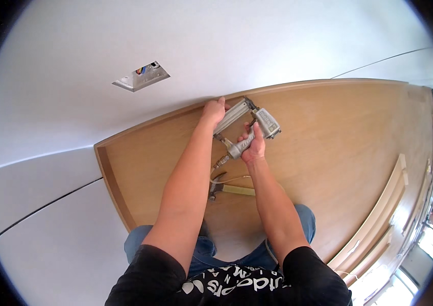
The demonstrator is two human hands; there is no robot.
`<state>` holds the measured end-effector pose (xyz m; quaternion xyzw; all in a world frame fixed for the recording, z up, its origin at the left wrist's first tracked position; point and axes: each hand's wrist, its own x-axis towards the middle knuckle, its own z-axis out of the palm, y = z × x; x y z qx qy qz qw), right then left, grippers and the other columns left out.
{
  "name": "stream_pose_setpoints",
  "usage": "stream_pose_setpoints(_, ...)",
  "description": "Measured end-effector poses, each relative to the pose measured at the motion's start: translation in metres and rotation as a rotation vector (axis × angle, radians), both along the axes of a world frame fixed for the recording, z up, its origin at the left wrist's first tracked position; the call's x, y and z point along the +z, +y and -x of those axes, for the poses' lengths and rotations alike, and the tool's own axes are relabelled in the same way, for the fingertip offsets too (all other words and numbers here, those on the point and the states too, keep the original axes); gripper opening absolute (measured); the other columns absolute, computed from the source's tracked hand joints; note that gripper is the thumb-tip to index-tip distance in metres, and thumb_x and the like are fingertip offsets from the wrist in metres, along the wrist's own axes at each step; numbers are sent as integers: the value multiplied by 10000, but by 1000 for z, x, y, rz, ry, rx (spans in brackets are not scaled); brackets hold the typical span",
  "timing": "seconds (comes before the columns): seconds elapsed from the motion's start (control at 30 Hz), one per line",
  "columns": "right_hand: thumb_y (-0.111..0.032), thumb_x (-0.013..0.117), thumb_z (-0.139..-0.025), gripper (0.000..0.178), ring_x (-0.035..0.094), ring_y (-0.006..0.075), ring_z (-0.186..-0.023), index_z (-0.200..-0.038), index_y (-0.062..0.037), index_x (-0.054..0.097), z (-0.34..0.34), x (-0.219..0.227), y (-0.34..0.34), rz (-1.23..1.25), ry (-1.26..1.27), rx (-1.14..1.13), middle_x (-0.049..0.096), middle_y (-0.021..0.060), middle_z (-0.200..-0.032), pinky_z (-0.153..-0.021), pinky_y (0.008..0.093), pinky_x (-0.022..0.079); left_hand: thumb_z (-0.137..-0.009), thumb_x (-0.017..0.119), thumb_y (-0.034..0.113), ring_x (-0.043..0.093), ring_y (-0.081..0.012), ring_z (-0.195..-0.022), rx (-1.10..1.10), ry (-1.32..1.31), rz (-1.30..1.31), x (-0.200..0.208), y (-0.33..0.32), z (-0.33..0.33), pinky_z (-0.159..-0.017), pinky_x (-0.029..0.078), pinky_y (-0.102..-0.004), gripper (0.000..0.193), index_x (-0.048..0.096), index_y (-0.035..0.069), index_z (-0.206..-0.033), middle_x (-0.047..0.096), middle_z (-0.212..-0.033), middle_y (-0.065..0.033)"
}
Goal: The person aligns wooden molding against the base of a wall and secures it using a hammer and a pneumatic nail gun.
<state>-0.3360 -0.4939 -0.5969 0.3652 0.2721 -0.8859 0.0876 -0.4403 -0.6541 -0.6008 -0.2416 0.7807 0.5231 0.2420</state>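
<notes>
My right hand (255,145) is wrapped round the grip of a silver-grey nail gun (268,122). The gun is tilted, its nose touching or very near the wooden edge strip (186,110) along the wall. Just left of the nose, my left hand (215,111) is closed at that strip, fingers bent over it beside the gun's long magazine (232,116); part of its grip is hidden. From the gun's handle a thin air hose (234,178) runs down. Below, on the wooden panel (328,148), lies a claw hammer (238,190) with a pale yellow handle, partly behind my forearms.
A white wall (277,41) rises behind the panel, with a rectangular cutout (142,76) showing coloured wires. Another raised strip (112,183) edges the panel's left end. Long wooden boards (374,229) lie at the right. My knees (305,222) rest on the panel.
</notes>
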Motion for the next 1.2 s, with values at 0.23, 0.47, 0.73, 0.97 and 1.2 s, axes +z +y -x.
stream_pose_setpoints(0.23,-359,686,-974,291,530,134,-661,-1074,-89,637,3,-13,0,1,22,-5,628,7,-954,-596,329,485,-1092,412,404,674,-286,-903,-1,-33,-41,1,-2,2,-871,492,-418,534,786,33,-1006,757,-996,-146)
stream_pose_setpoints(0.47,-351,685,-976,273,530,130,-660,-1065,-98,635,6,-21,-1,25,-3,-4,635,5,-932,-593,332,483,-1091,418,406,675,-287,-909,11,-16,4,0,-1,5,-876,491,-416,540,782,17,-1002,758,-987,-156)
stream_pose_setpoints(0.73,-350,681,-981,267,531,148,-654,-1098,-122,604,3,-17,3,35,38,-26,656,27,-977,-601,347,477,-1095,409,392,691,-274,-869,128,21,-169,-16,-2,5,-822,532,-398,542,742,-33,-1044,744,-1018,-167)
stream_pose_setpoints(0.97,-417,664,-981,290,514,135,-647,-1092,-158,598,-103,32,138,-3,-74,-147,584,5,-882,-598,325,468,-1065,449,430,694,-273,-806,218,158,-163,-15,15,-9,-773,553,-393,543,710,-44,-1018,744,-931,-159)
stream_pose_setpoints(1.2,-450,616,-1004,305,519,91,-591,-1070,-153,617,-269,105,268,-122,-189,-401,542,-29,-733,-553,269,484,-1029,460,496,661,-437,-958,-105,308,408,-3,73,1,-843,510,-522,543,708,21,-944,718,-1004,-216)
